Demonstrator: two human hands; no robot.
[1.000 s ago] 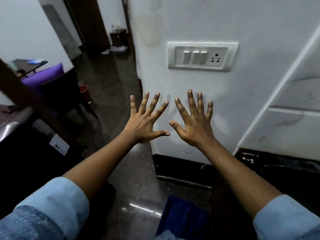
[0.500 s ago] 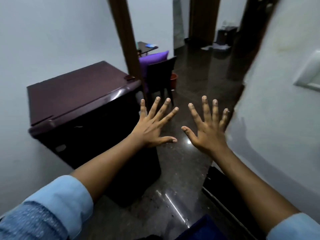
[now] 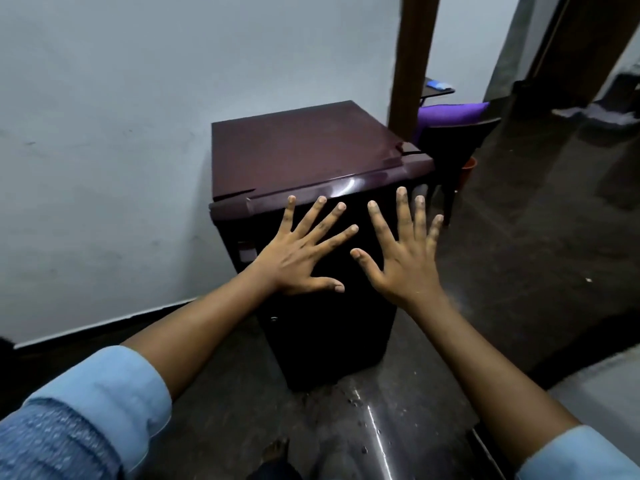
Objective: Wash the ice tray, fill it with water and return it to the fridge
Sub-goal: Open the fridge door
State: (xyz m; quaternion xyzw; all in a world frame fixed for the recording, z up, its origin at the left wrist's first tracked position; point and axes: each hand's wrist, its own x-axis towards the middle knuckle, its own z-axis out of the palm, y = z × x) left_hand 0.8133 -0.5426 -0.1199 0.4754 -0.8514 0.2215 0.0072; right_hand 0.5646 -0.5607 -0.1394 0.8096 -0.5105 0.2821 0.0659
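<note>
A small dark maroon fridge stands against the pale wall, its door shut and facing me. My left hand and my right hand are stretched out side by side in front of the fridge door, backs up, fingers spread straight. Neither holds anything. Whether they touch the door I cannot tell. No ice tray is in view.
A wooden door frame rises just right of the fridge. Behind it stand a dark chair with a purple cushion and an orange pot. Dark glossy floor with water drops runs right and toward me.
The view has swung left from the wall with the switch plate onto the fridge, which now sits centred and closer. Both hands stay spread and empty.
</note>
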